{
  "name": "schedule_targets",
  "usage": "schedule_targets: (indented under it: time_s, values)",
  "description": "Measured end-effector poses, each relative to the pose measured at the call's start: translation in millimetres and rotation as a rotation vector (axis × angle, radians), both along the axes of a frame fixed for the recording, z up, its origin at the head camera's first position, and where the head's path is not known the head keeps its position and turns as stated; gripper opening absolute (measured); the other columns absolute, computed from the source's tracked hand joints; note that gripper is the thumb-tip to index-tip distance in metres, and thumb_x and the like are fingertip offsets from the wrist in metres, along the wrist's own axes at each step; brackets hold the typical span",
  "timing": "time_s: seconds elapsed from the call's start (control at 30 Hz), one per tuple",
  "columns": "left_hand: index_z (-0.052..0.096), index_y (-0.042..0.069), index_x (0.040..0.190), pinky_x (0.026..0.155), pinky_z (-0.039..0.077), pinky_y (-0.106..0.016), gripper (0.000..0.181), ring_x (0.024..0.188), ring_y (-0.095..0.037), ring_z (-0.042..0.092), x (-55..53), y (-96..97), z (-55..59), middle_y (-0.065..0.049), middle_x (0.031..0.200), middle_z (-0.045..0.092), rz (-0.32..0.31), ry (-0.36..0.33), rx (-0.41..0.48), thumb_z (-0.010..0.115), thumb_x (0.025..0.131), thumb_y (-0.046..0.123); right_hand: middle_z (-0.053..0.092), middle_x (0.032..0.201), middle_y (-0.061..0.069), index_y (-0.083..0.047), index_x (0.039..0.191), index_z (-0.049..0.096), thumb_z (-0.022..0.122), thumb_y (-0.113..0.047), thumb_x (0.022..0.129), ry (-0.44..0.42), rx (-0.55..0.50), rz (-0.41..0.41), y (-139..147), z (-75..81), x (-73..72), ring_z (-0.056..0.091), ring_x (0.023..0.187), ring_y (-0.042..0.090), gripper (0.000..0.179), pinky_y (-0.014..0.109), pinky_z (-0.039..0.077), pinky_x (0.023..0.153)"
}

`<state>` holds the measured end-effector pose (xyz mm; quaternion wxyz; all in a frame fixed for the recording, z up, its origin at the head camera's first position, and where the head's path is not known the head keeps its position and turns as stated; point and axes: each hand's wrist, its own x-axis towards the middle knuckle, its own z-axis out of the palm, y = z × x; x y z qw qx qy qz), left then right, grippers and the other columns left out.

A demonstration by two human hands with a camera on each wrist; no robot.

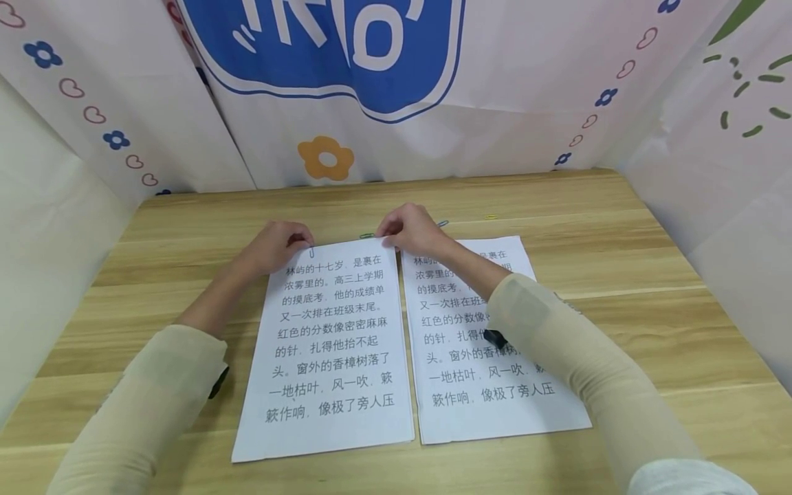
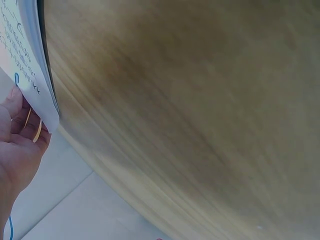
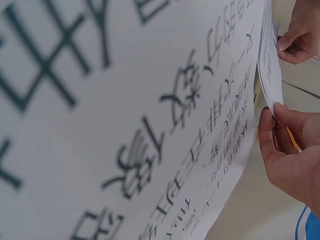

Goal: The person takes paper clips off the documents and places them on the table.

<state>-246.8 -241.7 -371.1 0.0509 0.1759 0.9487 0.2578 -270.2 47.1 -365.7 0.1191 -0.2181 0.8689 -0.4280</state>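
Two stacks of printed sheets lie side by side on the wooden table. My left hand (image 1: 281,244) is at the top left corner of the left stack (image 1: 328,344), thumb on the face and fingers behind the edge. A blue paper clip (image 1: 312,251) sits on that top edge, right by the thumb. With thumb and fingers my right hand (image 3: 295,145) pinches the same stack's top right corner. The right stack (image 1: 495,419) lies partly hidden under my right forearm. Just behind the left stack's top edge, close to my right fingers, is a green paper clip (image 1: 367,236).
Beyond the right stack lie another blue paper clip (image 1: 442,223) and a yellow paper clip (image 1: 491,216). A white printed cloth (image 1: 495,137) with a blue emblem hangs behind the table (image 1: 650,309). White sheeting (image 1: 730,206) closes off the right side.
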Motion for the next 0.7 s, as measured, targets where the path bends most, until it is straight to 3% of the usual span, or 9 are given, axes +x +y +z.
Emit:
schedule_targets:
  time_s: [0.7]
  values:
    - [0.069,-0.007,0.102,0.078,0.051,-0.041,0.016,0.085,-0.031,0.064,0.0,4.1,-3.5,-0.021,0.094,0.069,0.004,0.04,-0.057,0.053,0.101,-0.008,0.074,0.098,0.009,-0.001,0.107,0.077,0.073,0.004,0.092,0.003,0.005,0.003,-0.2,0.0,-1.0,0.067,0.088,0.021,0.015,0.026,0.056,0.074]
